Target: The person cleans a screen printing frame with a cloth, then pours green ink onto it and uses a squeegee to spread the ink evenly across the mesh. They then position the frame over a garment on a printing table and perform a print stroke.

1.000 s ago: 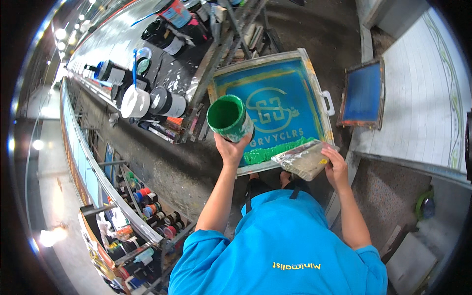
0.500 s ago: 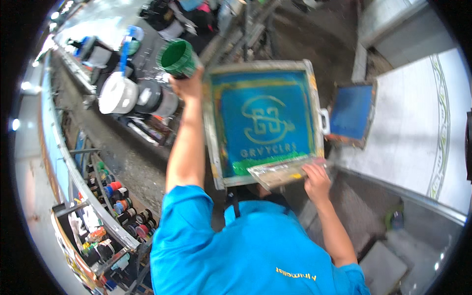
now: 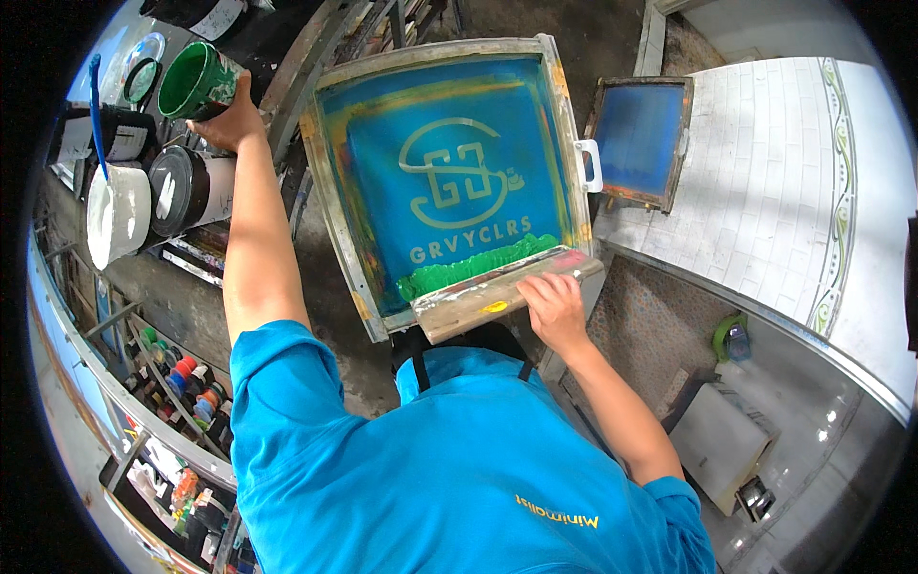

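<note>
Out to the far left, my left hand (image 3: 234, 122) is wrapped round a green-smeared tub of ink (image 3: 197, 86), its open top tilted toward me. My right hand (image 3: 555, 308) grips a wide wooden squeegee (image 3: 469, 308) with a yellow smear on its wood. The squeegee rests across the near end of a wooden-framed printing screen (image 3: 325, 206). A thick strip of green ink (image 3: 454, 270) lies on the blue mesh along the squeegee's far side. Beyond it, a pale circular emblem with lettering shows in the mesh.
A white tub (image 3: 117, 215) with a blue stick and a black-lidded tub (image 3: 174, 191) stand below my left hand. Right of the screen is a white handle (image 3: 590, 165); a smaller blue screen (image 3: 639, 134) lies by a white tiled surface (image 3: 746, 163). Ink jars (image 3: 196, 387) fill a lower-left shelf.
My left hand has carried the green tub further left, away from the screen and over the tubs. The view has shifted; my right hand still holds the squeegee at the screen's near end.
</note>
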Motion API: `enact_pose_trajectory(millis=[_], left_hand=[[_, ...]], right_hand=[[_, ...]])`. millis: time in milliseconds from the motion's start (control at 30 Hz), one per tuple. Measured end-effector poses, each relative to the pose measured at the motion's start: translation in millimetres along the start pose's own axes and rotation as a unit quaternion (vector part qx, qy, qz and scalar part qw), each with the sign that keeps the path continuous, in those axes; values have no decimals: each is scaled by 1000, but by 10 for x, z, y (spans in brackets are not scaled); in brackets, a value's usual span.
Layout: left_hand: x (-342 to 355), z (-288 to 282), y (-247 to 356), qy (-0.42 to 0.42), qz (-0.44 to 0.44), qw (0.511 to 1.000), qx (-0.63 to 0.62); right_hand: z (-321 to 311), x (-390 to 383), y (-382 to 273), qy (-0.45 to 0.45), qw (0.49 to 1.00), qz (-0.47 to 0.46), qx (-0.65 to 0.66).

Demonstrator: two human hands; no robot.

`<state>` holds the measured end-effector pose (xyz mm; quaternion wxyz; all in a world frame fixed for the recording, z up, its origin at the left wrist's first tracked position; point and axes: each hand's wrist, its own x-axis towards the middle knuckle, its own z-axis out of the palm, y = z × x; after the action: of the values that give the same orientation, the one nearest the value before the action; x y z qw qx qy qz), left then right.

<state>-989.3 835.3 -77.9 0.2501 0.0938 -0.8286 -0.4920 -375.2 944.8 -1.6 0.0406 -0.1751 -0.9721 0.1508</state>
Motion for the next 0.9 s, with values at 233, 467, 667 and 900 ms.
enact_pose_trajectory(millis=[233,467,667,900], left_hand=[[-107,-288,-49,-99,12,995,-14],[-2358,-2250,491,-435,96,881,-156],[-3388,-3796,331,-588,321,742,-4],[-3738,-4286,58,-629,336,683,162]], right_hand=[[141,-55,-134,-1,999,-32,-7],[225,-209,-193,6,997,-76,3],[483,-583,-198,36,992,-120,-3],[577,-1012,-295,30,987,-155,32]])
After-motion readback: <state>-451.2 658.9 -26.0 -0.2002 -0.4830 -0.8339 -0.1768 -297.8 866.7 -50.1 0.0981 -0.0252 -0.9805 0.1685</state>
